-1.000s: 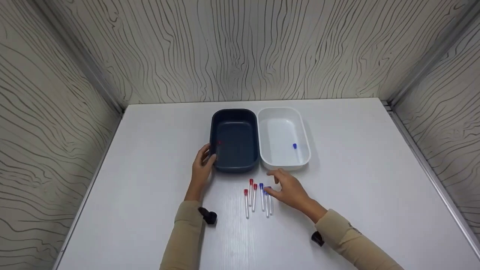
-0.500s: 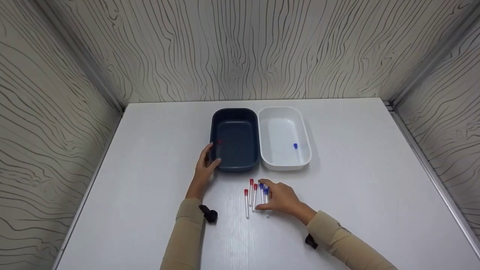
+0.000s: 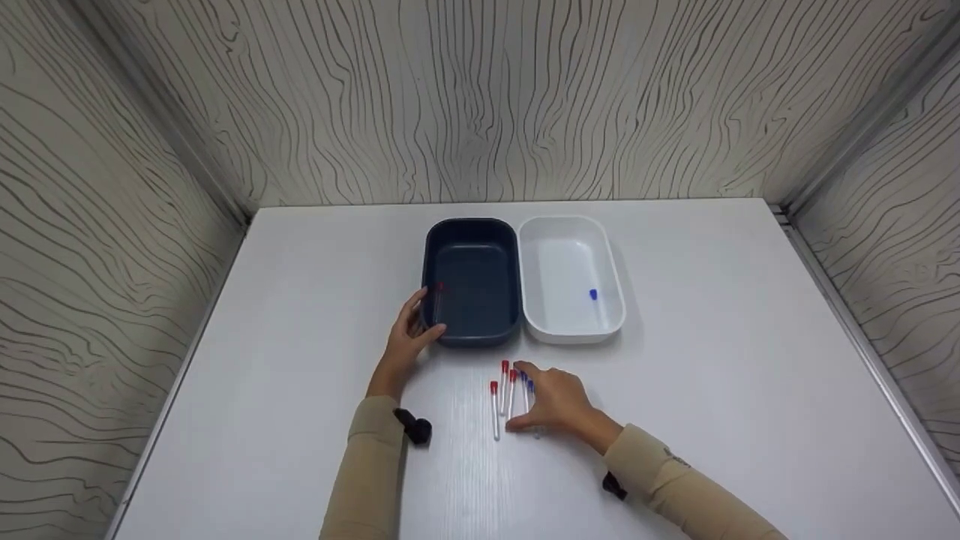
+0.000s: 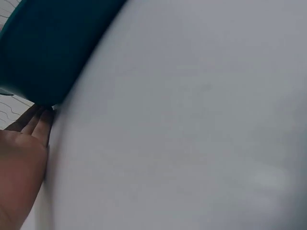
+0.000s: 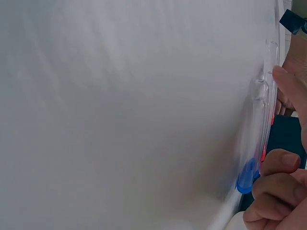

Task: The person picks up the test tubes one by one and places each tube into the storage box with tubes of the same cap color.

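Note:
In the head view my left hand (image 3: 405, 343) holds the near-left corner of a dark blue tray (image 3: 471, 341), thumb over the rim and fingers along the outer wall. My right hand (image 3: 559, 401) hovers over small clear test tubes, thumb and index finger spread apart. Two blue-capped test tubes (image 3: 531, 387) show partly beneath it; any others there are hidden. Three red-capped test tubes (image 3: 495, 412) lie just left of it. The right wrist view shows the thumb beside clear tube ends and the other fingers curled near a blue cap (image 5: 247, 177).
A white tray (image 3: 574, 337) stands against the dark tray's right side and holds a blue-capped tube (image 3: 593, 294). A red-capped tube (image 3: 440, 287) lies in the dark tray. Both trays stand on a white table (image 3: 712, 337) between wood-patterned panels (image 3: 480, 105).
My right hand has moved left and toward me, over the blue-capped tubes, covering part of them. The left hand stays at the dark tray, its thumb now further over the rim.

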Available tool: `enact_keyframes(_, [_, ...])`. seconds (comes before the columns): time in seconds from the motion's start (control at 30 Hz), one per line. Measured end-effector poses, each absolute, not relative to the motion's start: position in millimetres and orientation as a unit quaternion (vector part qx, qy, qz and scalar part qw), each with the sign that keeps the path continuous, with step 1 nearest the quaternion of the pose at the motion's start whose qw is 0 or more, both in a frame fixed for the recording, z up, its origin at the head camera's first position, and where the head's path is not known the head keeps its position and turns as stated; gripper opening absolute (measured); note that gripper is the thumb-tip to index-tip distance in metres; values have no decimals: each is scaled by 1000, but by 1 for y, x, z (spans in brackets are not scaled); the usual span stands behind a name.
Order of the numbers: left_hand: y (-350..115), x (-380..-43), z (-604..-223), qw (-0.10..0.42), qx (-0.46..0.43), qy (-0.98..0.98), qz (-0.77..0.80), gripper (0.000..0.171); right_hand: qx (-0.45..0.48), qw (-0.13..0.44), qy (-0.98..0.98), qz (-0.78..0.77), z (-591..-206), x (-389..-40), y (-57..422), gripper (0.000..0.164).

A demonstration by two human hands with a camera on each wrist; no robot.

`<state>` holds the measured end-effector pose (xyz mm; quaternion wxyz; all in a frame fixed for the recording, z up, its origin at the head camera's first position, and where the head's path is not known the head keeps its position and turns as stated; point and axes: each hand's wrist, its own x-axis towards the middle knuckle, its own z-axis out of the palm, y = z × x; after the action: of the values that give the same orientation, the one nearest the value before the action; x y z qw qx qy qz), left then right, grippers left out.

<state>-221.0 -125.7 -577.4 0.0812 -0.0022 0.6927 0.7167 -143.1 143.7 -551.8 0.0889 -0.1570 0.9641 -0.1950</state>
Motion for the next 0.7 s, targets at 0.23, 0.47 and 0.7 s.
enact_keyframes(0.23, [-125,-224,-587,72,-10,708,702,76,-153,95,967,-182,-552,-140,139,95])
enact_keyframes(0.47, [-127,-226,-586,77,-2,704,706,79,-146,114,965,-184,-552,-141,137,94])
enact_keyframes(0.7, [-127,-226,-585,86,-18,704,705,79,-154,94,967,-179,-543,-142,141,94])
